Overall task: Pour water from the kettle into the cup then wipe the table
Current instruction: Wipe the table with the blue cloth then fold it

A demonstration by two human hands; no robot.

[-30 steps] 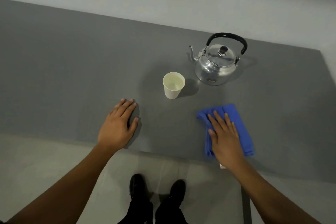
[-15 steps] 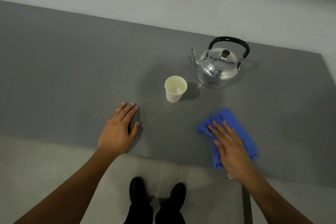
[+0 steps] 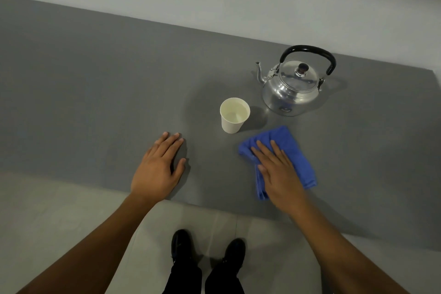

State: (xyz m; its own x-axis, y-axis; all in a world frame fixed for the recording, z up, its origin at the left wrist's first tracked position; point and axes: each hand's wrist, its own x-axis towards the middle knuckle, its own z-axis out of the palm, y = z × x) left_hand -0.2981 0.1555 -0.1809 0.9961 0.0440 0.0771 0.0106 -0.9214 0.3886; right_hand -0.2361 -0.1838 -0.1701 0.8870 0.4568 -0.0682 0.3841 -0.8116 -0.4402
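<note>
A shiny metal kettle (image 3: pixel 291 89) with a black handle stands upright at the back right of the grey table (image 3: pixel 95 93), spout pointing left. A white paper cup (image 3: pixel 233 114) with water in it stands just left and in front of the kettle. A blue cloth (image 3: pixel 290 150) lies flat on the table in front of the kettle. My right hand (image 3: pixel 278 172) presses flat on the cloth with fingers spread. My left hand (image 3: pixel 160 169) rests flat on the bare table, left of the cup, holding nothing.
The table's near edge runs just behind my wrists, and its right edge lies past the kettle. A pale wall borders the far side. My two black shoes (image 3: pixel 207 248) stand on the light floor below.
My right hand has slid the blue cloth away from the table's near edge, toward the cup and kettle. My left hand has stayed flat in place.
</note>
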